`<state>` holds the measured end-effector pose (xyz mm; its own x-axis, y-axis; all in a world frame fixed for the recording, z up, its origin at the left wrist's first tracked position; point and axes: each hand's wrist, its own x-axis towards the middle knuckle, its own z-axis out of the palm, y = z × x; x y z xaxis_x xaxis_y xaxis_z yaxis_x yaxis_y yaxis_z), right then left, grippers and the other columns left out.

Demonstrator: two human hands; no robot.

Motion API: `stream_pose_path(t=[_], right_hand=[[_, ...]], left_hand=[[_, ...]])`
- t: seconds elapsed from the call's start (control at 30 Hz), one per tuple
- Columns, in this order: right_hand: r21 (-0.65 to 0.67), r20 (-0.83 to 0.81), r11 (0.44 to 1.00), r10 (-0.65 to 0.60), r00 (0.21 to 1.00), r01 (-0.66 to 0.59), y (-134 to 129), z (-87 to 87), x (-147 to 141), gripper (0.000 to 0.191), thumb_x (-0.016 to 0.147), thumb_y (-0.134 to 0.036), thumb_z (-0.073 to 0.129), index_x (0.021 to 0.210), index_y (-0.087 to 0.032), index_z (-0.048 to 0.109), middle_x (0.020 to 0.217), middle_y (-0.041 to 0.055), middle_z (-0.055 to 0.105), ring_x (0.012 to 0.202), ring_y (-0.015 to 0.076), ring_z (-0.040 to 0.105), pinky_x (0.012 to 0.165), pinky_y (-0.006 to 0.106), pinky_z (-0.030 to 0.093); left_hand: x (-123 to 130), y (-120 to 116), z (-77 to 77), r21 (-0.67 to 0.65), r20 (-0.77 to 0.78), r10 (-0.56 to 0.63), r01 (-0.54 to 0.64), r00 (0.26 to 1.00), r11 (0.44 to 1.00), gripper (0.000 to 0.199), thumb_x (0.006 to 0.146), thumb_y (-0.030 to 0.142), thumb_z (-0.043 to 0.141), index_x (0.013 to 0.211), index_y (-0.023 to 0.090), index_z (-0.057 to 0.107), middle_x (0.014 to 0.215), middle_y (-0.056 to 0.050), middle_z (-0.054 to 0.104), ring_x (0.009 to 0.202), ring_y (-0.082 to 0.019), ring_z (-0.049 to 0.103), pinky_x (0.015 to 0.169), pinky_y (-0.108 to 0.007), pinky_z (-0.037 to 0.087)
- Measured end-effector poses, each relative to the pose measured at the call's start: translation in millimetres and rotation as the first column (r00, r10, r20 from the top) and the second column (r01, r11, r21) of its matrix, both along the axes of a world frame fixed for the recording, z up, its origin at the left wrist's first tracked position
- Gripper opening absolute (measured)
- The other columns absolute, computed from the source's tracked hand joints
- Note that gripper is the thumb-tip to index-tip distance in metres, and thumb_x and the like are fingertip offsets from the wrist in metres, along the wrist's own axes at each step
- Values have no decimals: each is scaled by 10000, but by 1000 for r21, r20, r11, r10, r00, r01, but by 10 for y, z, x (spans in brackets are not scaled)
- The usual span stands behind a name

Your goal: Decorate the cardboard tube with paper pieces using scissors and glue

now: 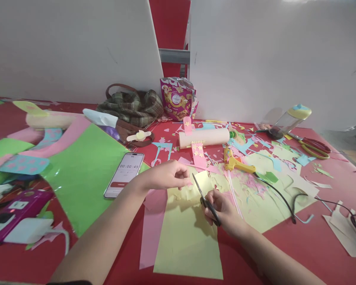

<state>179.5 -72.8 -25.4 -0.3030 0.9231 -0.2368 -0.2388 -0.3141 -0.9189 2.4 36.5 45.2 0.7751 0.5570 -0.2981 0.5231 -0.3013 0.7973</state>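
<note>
Above a yellow paper sheet (190, 245), my left hand (174, 175) has its thumb and fingertips pinched on a small pink paper piece (189, 183). My right hand (222, 209) holds black-handled scissors (209, 206), whose blades point up and left, close to my left fingertips. A small yellow paper piece (203, 180) lies behind the blades. Pink paper (151, 237) lies partly under the yellow sheet. Behind my hands rests a cream paper tube (204, 137) with pink strips, one bearing yellow stars.
Left are a phone timer (124, 174), green paper (80, 174) and a purple device (20, 209). Right are a yellow glue gun (237, 162) with a black cable, paper scraps, red-handled scissors (314, 146) and a clear bottle (289, 120). A snack bag (178, 99) stands behind.
</note>
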Motion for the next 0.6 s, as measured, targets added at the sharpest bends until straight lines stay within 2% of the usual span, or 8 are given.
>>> stream_pose_path(t=[0.1,0.27,0.43,0.6], right_hand=[[40,-17,998,-54,998,55,16,20,0,367,658,-396,627,646,-216,307,560,-75,427,402,57,413,403,199,298],[159,-91,981,-100,991,113,34,37,26,378,630,-472,616,725,-232,340,680,-31,475,559,121,497,550,267,381],[129,-70,957,-254,965,261,33,2,38,302,665,-287,641,749,-239,354,758,-20,507,653,142,534,610,280,395],[152,-9,909,-391,920,388,45,11,26,292,656,-240,647,741,-235,368,762,-22,502,624,122,495,531,235,380]], left_hand=[[16,-7,-1,14,-13,5,-5,1000,1000,262,714,396,464,611,156,456,626,19,488,556,-82,410,534,-204,319],[100,-69,-27,33,-9,3,-3,1000,999,247,721,390,455,634,159,462,613,21,483,551,-86,419,520,-203,314],[195,-159,-66,56,51,16,-19,999,998,237,723,371,457,613,161,450,604,28,469,560,-86,418,518,-200,317],[308,-251,-83,55,33,59,-61,998,997,227,715,361,464,610,161,487,583,21,510,534,-88,439,483,-199,314]])
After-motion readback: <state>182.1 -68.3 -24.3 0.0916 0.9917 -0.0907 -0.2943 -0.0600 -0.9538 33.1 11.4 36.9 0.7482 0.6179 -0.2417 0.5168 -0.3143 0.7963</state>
